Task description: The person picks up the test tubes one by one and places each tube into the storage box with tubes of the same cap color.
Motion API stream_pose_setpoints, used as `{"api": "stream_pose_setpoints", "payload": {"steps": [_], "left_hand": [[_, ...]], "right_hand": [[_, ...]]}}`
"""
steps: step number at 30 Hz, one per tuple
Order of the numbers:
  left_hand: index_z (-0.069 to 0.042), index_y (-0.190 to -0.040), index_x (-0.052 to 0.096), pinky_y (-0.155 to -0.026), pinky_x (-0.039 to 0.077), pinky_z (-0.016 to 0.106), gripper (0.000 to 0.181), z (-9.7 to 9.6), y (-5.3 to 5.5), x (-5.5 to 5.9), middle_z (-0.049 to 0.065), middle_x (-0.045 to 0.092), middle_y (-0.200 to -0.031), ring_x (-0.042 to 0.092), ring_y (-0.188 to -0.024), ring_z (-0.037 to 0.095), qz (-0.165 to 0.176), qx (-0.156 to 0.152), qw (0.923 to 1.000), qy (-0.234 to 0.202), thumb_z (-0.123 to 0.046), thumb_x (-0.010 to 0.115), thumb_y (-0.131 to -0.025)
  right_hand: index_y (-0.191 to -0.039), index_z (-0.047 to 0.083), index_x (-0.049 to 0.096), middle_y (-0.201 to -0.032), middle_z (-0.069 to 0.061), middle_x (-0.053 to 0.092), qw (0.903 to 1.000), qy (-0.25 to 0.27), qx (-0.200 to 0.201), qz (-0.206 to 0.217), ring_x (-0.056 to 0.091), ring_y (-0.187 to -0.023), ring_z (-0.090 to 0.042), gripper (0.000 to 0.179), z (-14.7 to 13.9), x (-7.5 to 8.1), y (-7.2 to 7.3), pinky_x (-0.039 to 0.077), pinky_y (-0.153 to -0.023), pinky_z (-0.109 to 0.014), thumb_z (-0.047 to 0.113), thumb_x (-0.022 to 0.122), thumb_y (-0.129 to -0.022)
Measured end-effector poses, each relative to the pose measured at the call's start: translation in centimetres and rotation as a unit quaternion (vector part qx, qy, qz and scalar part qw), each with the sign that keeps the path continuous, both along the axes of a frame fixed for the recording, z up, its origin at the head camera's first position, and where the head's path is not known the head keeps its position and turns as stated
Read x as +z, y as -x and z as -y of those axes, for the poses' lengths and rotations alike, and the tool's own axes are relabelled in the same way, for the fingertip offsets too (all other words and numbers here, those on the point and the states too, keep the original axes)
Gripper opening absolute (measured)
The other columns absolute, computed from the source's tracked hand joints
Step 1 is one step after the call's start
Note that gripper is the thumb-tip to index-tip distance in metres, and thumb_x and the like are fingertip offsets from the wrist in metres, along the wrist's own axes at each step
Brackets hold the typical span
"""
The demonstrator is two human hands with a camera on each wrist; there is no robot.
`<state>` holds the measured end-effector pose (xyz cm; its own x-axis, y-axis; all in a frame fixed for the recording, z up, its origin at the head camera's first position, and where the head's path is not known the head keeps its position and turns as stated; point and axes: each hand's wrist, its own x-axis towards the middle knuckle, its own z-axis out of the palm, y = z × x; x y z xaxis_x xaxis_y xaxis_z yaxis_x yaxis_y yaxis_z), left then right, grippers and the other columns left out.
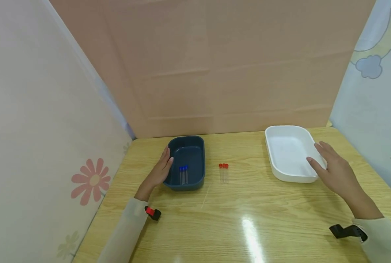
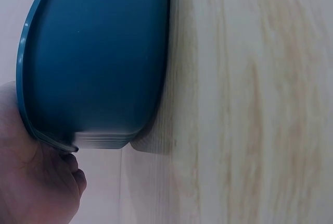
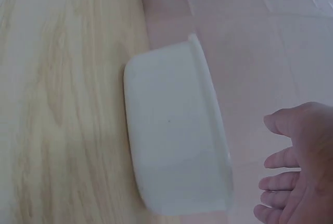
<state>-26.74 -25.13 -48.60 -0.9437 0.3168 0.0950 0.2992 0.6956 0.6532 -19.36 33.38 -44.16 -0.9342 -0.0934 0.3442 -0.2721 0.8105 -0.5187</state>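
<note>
In the head view, my left hand point(image 1: 160, 170) lies along the left rim of a dark blue tray point(image 1: 198, 180), fingers extended and thumb at the rim. The left wrist view shows that hand point(image 2: 41, 182) right at the tray's edge. Inside the tray are three thin clear tubes with blue caps point(image 1: 183, 168). My right hand point(image 1: 338, 173) hovers by the right side of a white tray point(image 1: 289, 177), its fingers spread and holding nothing. In the right wrist view, a gap separates this hand point(image 3: 302, 166) from the tray's rim.
Three clear tubes with red caps point(image 1: 223, 166) lie between the trays on the wooden table point(image 1: 215, 226). A brown panel point(image 1: 215, 73) stands behind the table, with patterned sheets at left point(image 1: 44, 128) and right point(image 1: 376, 120). Straps point(image 1: 348, 232) sit at both wrists.
</note>
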Motion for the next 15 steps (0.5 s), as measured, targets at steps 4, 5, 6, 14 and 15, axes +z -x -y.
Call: {"api": "stream_pose_setpoints", "payload": {"steps": [4,5,6,14,15], "left_hand": [[0.003,-0.161,0.004,-0.122,0.008,0.055,0.069,0.0,0.1,0.0,0.011,-0.008,-0.169,-0.001,-0.155,0.036,-0.003,-0.001,1.0000,0.005,-0.043,0.022,-0.113],[0.003,-0.161,0.004,-0.123,0.008,0.055,0.068,0.0,0.1,0.0,0.010,-0.009,-0.169,-0.001,-0.155,0.035,-0.002,0.000,1.0000,0.006,-0.043,0.022,-0.113],[0.002,-0.161,0.004,-0.123,0.008,0.054,0.068,0.0,0.1,-0.1,0.010,-0.009,-0.169,-0.001,-0.155,0.035,-0.001,0.000,1.0000,0.007,-0.043,0.022,-0.113],[0.000,-0.161,0.001,-0.123,0.006,0.053,0.068,0.0,-0.1,0.0,0.008,-0.010,-0.169,-0.003,-0.156,0.032,0.001,-0.001,1.0000,0.004,-0.043,0.022,-0.113],[0.000,-0.161,0.002,-0.123,0.006,0.053,0.068,0.0,-0.1,0.0,0.008,-0.010,-0.169,-0.003,-0.156,0.031,0.001,0.000,1.0000,0.004,-0.043,0.022,-0.113]], "right_hand": [[-0.157,-0.007,0.023,-0.162,-0.033,0.015,0.9997,-0.002,0.010,0.024,0.023,-0.136,-0.066,0.069,-1.0,-0.7,0.8,0.018,-0.103,-0.079,0.029,0.052,-0.107],[-0.158,-0.007,0.021,-0.163,-0.033,0.013,0.9995,0.000,0.014,0.030,0.021,-0.137,-0.066,0.069,-1.2,-0.8,1.0,0.017,-0.104,-0.079,0.030,0.051,-0.107],[-0.158,-0.007,0.019,-0.163,-0.034,0.011,0.9992,0.001,0.017,0.036,0.019,-0.138,-0.066,0.070,-1.3,-0.9,1.2,0.016,-0.105,-0.079,0.030,0.051,-0.108],[-0.157,-0.010,0.009,-0.161,-0.037,0.005,0.9953,0.024,0.053,0.078,0.008,-0.145,-0.060,0.077,-2.2,-2.2,2.0,0.009,-0.114,-0.071,0.031,0.051,-0.108],[-0.157,-0.011,0.010,-0.161,-0.037,0.006,0.9950,0.025,0.052,0.082,0.009,-0.145,-0.059,0.077,-2.2,-2.4,2.1,0.010,-0.114,-0.070,0.031,0.051,-0.108]]}}
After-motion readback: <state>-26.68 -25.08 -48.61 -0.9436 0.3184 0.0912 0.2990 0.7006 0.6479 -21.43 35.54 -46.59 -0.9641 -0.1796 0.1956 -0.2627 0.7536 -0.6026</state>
